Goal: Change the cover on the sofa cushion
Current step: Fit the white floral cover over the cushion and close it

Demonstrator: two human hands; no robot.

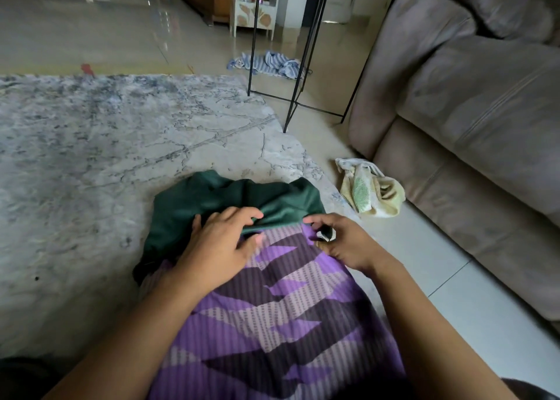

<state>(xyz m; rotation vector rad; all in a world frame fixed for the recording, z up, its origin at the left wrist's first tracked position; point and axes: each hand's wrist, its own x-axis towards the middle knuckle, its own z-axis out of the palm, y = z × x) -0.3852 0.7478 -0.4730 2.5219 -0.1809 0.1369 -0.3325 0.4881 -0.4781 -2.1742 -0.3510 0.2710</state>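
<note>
Right now the left hand (218, 242) has its fingers (242, 217) curled, pinching the bunched rim of the green cover (230, 199); the right hand (345, 245) nips that same hem beside the purple-patterned cushion (285, 308), which lies on the person's lap above the rug (106, 145). Soft, light and limp, the cover looks best gripped at its open edge.

hands: left (221, 242) and right (342, 242) pinch green cover's (230, 199) edge | purple cushion (281, 324) beneath | on rug (91, 157)
</note>
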